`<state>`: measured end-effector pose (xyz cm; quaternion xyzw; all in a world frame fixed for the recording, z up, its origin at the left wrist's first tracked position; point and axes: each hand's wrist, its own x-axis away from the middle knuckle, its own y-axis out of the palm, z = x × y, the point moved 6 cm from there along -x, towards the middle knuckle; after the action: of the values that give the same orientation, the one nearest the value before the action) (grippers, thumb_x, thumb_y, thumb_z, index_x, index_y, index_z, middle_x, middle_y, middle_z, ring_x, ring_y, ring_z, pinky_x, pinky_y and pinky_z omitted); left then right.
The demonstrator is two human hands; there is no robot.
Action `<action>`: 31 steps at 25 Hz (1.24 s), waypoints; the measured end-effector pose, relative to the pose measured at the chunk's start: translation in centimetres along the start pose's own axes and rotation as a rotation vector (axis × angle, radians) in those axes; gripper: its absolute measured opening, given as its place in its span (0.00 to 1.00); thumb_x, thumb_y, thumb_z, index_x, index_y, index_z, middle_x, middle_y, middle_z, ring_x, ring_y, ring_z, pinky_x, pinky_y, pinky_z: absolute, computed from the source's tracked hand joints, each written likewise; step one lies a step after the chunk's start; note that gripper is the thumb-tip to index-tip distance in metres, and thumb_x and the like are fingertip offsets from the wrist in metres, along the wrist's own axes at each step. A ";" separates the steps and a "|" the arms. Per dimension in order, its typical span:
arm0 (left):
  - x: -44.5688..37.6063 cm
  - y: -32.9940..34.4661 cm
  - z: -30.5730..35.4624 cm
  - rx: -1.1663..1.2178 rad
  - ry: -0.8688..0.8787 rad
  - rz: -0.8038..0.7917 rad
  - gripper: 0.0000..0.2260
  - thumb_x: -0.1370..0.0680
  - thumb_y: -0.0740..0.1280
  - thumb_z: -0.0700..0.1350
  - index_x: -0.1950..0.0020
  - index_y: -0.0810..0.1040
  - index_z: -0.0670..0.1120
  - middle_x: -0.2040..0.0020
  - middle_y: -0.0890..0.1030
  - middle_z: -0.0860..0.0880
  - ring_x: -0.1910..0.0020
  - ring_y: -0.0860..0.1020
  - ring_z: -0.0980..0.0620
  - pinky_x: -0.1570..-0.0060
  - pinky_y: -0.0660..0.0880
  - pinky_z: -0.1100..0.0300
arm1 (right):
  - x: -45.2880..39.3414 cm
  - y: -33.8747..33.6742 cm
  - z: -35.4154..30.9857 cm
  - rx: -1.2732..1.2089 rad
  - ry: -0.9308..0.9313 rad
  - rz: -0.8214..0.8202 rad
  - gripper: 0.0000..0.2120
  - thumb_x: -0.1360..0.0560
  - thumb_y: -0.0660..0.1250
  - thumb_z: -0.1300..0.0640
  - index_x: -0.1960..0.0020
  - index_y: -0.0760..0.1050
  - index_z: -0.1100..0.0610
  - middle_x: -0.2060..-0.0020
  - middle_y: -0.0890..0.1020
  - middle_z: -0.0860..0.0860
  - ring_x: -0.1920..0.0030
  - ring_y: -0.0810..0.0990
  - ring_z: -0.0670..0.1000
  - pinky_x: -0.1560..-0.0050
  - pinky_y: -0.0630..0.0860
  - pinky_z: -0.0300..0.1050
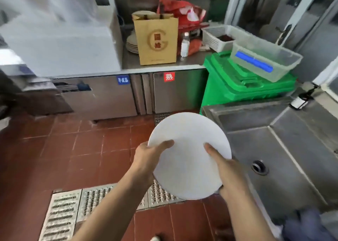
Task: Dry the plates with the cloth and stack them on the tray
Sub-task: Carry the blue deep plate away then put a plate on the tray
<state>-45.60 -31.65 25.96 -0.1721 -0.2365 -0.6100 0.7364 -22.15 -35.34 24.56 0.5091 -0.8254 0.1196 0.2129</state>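
Holding centre stage is a round white plate (188,155), gripped by both hands above the red tiled floor (64,149) and just left of the stainless steel sink (285,149). Its face is turned up toward the camera, tilted, and in this view the oval runs long from about 11 o'clock down to 5 o'clock. The left hand (146,160) clamps the rim at 9 o'clock, thumb laid across the face and fingers hidden behind. The right hand (226,175) holds the rim near 4 o'clock, thumb flat on the face pointing toward 11 o'clock. A blue-grey cloth (309,226) lies bunched at 5 o'clock, apart from both hands. Up at 12 o'clock, a brown paper bag (157,39) stands on the steel counter (128,61), with a stack of pale plates (131,43) just behind it, and a green lidded bin (243,83) sits at 1 o'clock.
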 end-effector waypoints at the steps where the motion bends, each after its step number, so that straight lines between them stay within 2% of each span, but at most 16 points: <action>1: -0.3 -2.2 0.6 0.037 0.004 0.036 0.19 0.31 0.79 0.47 0.44 0.81 0.42 0.53 0.85 0.43 0.55 0.83 0.41 0.58 0.82 0.49 | 0.0 2.5 -0.2 0.029 -0.003 -0.028 0.19 0.35 0.84 0.47 0.52 0.85 0.57 0.60 0.89 0.51 0.60 0.89 0.55 0.63 0.84 0.52; 3: -0.8 -6.6 1.4 0.114 0.010 0.107 0.17 0.31 0.79 0.46 0.46 0.81 0.42 0.56 0.85 0.43 0.58 0.83 0.42 0.62 0.81 0.52 | 0.2 7.5 -0.5 0.090 -0.006 -0.095 0.19 0.34 0.83 0.48 0.53 0.85 0.59 0.59 0.89 0.54 0.56 0.88 0.59 0.54 0.85 0.59; 5: -1.1 -11.2 1.9 0.181 0.016 0.190 0.17 0.31 0.79 0.46 0.47 0.81 0.42 0.56 0.86 0.43 0.59 0.83 0.43 0.66 0.80 0.54 | 0.4 12.8 -0.7 0.162 -0.009 -0.186 0.18 0.34 0.83 0.48 0.53 0.84 0.60 0.58 0.88 0.55 0.54 0.87 0.60 0.49 0.84 0.64; 7: -1.2 -15.3 2.2 0.251 0.019 0.275 0.17 0.32 0.80 0.46 0.47 0.81 0.42 0.55 0.86 0.41 0.59 0.84 0.41 0.68 0.80 0.52 | 0.3 17.8 -0.8 0.204 -0.024 -0.282 0.16 0.34 0.83 0.48 0.54 0.84 0.58 0.61 0.88 0.52 0.57 0.88 0.59 0.54 0.85 0.61; 8: -1.2 -17.2 2.4 0.279 0.020 0.321 0.17 0.32 0.80 0.46 0.47 0.81 0.42 0.55 0.86 0.40 0.59 0.84 0.39 0.67 0.82 0.50 | 0.3 20.2 -0.7 0.234 -0.042 -0.324 0.16 0.34 0.83 0.48 0.55 0.83 0.57 0.64 0.88 0.50 0.61 0.88 0.55 0.60 0.85 0.55; 10: -1.4 -21.3 2.6 0.338 0.020 0.427 0.18 0.33 0.80 0.47 0.48 0.82 0.42 0.55 0.86 0.39 0.57 0.85 0.37 0.65 0.84 0.45 | 0.6 25.5 -0.4 0.272 -0.056 -0.440 0.15 0.33 0.83 0.49 0.57 0.84 0.58 0.66 0.87 0.49 0.68 0.86 0.50 0.72 0.80 0.43; 12: -1.6 -25.0 2.8 0.398 0.013 0.529 0.17 0.33 0.81 0.46 0.49 0.82 0.42 0.56 0.86 0.39 0.58 0.85 0.37 0.65 0.83 0.45 | 1.0 30.8 0.3 0.288 -0.023 -0.567 0.13 0.31 0.81 0.51 0.56 0.85 0.60 0.65 0.88 0.51 0.69 0.86 0.49 0.75 0.77 0.40; 16: -1.8 -31.9 3.0 0.533 0.022 0.719 0.14 0.33 0.80 0.43 0.51 0.83 0.40 0.62 0.86 0.42 0.68 0.83 0.43 0.70 0.80 0.53 | 2.4 41.0 2.0 0.335 0.019 -0.806 0.12 0.28 0.80 0.54 0.50 0.85 0.60 0.60 0.89 0.52 0.63 0.88 0.52 0.71 0.80 0.43; 19: -1.2 -36.6 3.0 0.635 0.034 0.886 0.15 0.33 0.80 0.45 0.51 0.83 0.41 0.63 0.86 0.44 0.66 0.83 0.44 0.70 0.80 0.55 | 4.2 48.6 3.1 0.411 0.043 -0.982 0.17 0.30 0.81 0.53 0.47 0.84 0.61 0.57 0.89 0.54 0.56 0.89 0.58 0.62 0.83 0.49; 25: 3.0 -45.9 0.2 0.890 0.069 1.172 0.17 0.32 0.80 0.44 0.49 0.81 0.39 0.62 0.87 0.44 0.65 0.84 0.44 0.70 0.81 0.53 | 12.6 61.0 7.7 0.573 0.103 -1.322 0.18 0.31 0.81 0.51 0.47 0.84 0.61 0.58 0.89 0.53 0.60 0.89 0.54 0.67 0.82 0.46; 27: 4.8 -49.1 -1.2 0.947 0.082 1.257 0.18 0.33 0.80 0.44 0.48 0.82 0.38 0.60 0.87 0.43 0.63 0.84 0.42 0.67 0.82 0.51 | 16.4 64.4 9.6 0.620 0.107 -1.404 0.18 0.30 0.81 0.52 0.47 0.83 0.62 0.60 0.89 0.54 0.63 0.88 0.53 0.71 0.81 0.44; 31: 8.1 -56.8 -4.0 1.049 0.118 1.378 0.16 0.33 0.80 0.42 0.49 0.82 0.38 0.59 0.86 0.42 0.61 0.83 0.41 0.60 0.81 0.48 | 24.7 70.8 14.1 0.698 0.111 -1.539 0.17 0.29 0.80 0.54 0.45 0.82 0.63 0.62 0.88 0.54 0.65 0.88 0.53 0.72 0.80 0.43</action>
<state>-99.54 -51.63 25.14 0.1169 -0.2917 0.1519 0.9371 -98.10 -28.61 25.17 0.9590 -0.1529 0.2141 0.1057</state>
